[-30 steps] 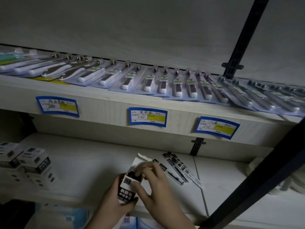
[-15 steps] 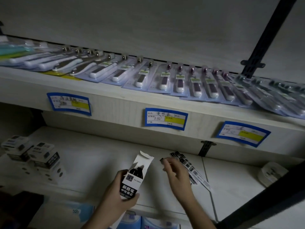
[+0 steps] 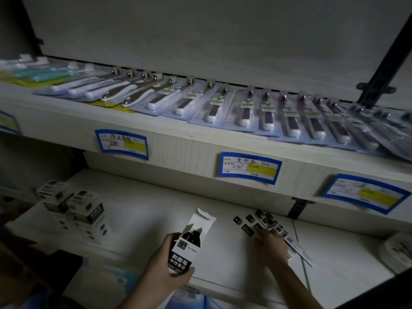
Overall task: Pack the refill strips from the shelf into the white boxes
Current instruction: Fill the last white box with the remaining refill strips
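Note:
My left hand (image 3: 163, 262) grips an open white box (image 3: 189, 244) with black print, its top flap up and dark strips showing inside. On the lower shelf (image 3: 156, 210) to the right lie several refill strips (image 3: 265, 221) fanned out. My right hand (image 3: 270, 244) reaches down onto the near ends of those strips, fingers bent over them; blur hides whether any strip is pinched. Several more white boxes (image 3: 73, 206) stand at the shelf's left.
The upper shelf (image 3: 178, 139) overhangs close above, lined with blister-packed toothbrushes (image 3: 245, 108) and blue price labels (image 3: 249, 167). A black bracket (image 3: 296, 207) and a black diagonal post (image 3: 388, 63) stand at right. A white roundish object (image 3: 399, 250) sits far right.
My right hand left the box's opening, moved right and came down onto the strips. The left hand keeps the box, now lower and tilted. The view shifted left and down.

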Available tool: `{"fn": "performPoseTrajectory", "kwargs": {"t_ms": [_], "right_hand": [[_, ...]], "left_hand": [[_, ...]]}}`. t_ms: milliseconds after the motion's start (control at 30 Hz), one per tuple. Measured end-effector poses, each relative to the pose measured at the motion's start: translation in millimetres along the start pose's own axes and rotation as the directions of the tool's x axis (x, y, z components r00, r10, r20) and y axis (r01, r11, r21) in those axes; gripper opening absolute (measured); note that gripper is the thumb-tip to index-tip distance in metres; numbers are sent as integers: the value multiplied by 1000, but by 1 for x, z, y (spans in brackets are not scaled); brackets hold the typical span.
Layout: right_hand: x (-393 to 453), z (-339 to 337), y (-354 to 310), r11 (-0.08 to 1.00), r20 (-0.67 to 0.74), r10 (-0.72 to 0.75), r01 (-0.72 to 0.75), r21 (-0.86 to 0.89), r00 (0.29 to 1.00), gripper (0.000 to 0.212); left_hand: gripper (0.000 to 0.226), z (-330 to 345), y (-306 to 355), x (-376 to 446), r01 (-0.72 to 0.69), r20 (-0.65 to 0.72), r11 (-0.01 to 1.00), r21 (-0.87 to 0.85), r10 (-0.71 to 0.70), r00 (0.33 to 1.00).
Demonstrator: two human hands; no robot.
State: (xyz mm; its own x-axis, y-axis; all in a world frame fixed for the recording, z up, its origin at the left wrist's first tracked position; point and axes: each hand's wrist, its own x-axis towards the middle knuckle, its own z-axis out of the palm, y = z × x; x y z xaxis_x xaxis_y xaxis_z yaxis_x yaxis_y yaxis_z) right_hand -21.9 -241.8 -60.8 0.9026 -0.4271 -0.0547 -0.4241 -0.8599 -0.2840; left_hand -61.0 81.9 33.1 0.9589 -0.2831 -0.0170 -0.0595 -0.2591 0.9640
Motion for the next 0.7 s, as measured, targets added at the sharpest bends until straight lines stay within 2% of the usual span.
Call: {"fn": "performPoseTrajectory", "kwargs": {"t_ms": [133, 200, 433, 633, 700], "right_hand": [[3, -5, -13, 1000, 77, 1, -3, 23, 997, 20], [2, -7, -18, 1000, 95, 9, -9, 7, 995, 21], [-16, -6, -34, 973, 53, -42, 53, -223, 998, 30], [-41, -2, -30, 983, 53, -103, 110, -144, 993, 42], [-53, -4, -28, 991, 17, -107, 108, -78, 994, 37]], "left_hand": [[65, -1, 1, 1, -5, 10, 1000, -3, 5, 1000], [66, -1, 2, 2, -10, 12, 1000, 1, 10, 1000], [66, 2, 2, 2, -35, 4, 999, 26, 35, 999], [63, 1, 1, 1, -41, 6, 999, 21, 41, 999], [62, 0, 2, 1, -40, 16, 999, 19, 40, 999]]}}
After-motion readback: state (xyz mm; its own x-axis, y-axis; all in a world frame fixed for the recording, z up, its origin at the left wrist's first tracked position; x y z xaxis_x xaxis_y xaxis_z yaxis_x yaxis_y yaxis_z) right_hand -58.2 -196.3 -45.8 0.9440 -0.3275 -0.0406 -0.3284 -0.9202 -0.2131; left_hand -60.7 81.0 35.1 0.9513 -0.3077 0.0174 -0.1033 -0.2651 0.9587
